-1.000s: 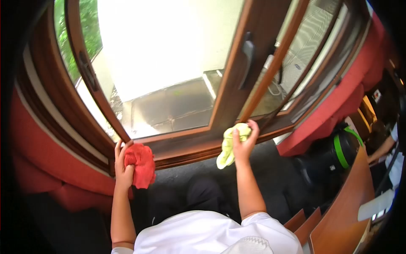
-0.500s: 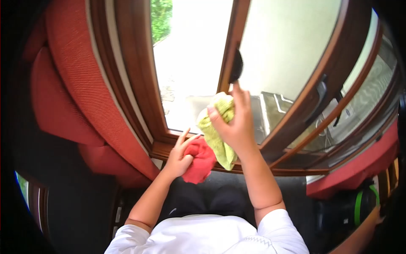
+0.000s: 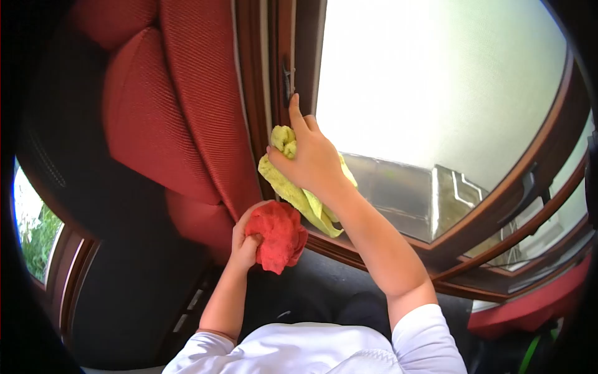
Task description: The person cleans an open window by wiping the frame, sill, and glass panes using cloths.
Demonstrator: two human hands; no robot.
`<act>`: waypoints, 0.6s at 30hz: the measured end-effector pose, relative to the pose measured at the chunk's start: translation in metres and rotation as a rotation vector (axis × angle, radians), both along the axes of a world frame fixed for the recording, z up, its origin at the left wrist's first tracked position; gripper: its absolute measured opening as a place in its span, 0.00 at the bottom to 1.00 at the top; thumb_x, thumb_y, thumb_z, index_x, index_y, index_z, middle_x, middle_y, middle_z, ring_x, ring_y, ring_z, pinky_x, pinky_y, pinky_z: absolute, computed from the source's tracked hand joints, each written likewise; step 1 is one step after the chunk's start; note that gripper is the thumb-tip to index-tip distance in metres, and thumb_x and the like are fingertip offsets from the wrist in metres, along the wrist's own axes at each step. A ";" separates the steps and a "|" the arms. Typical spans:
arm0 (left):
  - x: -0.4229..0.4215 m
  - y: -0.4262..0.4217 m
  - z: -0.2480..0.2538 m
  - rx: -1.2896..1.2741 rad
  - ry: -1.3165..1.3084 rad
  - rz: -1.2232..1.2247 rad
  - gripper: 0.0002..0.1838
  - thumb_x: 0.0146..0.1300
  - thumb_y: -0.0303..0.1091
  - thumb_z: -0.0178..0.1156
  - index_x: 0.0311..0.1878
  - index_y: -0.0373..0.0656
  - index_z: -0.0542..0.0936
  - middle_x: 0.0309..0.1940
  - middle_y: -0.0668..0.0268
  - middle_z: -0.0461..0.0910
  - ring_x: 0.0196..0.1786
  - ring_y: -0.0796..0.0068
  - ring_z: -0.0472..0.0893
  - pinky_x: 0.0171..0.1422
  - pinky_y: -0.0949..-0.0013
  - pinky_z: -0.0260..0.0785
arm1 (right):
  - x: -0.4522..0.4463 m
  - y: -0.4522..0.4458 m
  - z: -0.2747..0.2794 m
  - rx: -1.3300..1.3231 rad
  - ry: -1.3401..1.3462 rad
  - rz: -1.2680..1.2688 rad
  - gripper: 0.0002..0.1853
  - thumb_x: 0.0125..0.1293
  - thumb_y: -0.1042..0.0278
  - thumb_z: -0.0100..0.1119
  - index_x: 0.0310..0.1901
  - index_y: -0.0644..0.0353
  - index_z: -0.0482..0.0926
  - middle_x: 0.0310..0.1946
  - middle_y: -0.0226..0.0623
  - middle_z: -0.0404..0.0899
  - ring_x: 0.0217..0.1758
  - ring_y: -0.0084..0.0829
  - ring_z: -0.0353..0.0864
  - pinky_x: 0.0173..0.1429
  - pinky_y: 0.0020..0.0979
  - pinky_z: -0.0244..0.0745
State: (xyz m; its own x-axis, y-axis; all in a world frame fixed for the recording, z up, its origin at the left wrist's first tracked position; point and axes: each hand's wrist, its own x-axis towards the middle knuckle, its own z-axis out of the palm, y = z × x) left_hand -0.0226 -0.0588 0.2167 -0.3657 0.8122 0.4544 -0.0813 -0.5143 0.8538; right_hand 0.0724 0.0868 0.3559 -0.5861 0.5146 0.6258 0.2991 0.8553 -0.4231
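My left hand [image 3: 244, 242] is closed around a crumpled red cloth [image 3: 278, 237], held low in front of the brown door frame. With my right hand [image 3: 314, 159] I grip a yellow-green cloth [image 3: 299, 196] between the thumb and curled fingers, and its lower end hangs down. The right index finger points upward, its tip at or just below a dark latch [image 3: 286, 84] on the edge of the glass sliding door [image 3: 405, 93]. Whether the fingertip touches the latch I cannot tell. Part of the yellow-green cloth is hidden behind the right hand.
A red ribbed curtain [image 3: 199, 106] hangs close on the left. Beyond the glass lies a grey paved floor [image 3: 398, 190] beside a pale wall. At the right stands another brown-framed panel with a handle [image 3: 528, 184]. A second window [image 3: 37, 224] shows at far left.
The sliding door has moved left, and its edge now meets the frame where a gap stood before. My right hand moved left and up with it. The view has turned left.
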 end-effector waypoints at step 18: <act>-0.037 0.003 -0.027 0.344 0.356 0.859 0.32 0.63 0.52 0.53 0.59 0.34 0.64 0.53 0.51 0.71 0.53 0.58 0.75 0.58 0.57 0.68 | -0.074 0.027 -0.042 0.107 0.710 0.029 0.24 0.54 0.68 0.61 0.52 0.65 0.69 0.47 0.51 0.68 0.48 0.49 0.72 0.49 0.45 0.69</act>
State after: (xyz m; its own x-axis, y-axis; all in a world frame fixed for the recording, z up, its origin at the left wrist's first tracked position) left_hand -0.0600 -0.0558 0.1895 -0.5651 0.1385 0.8133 0.6672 -0.5032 0.5493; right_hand -0.0018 0.1142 0.3136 -0.0317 0.4193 0.9073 -0.0405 0.9065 -0.4203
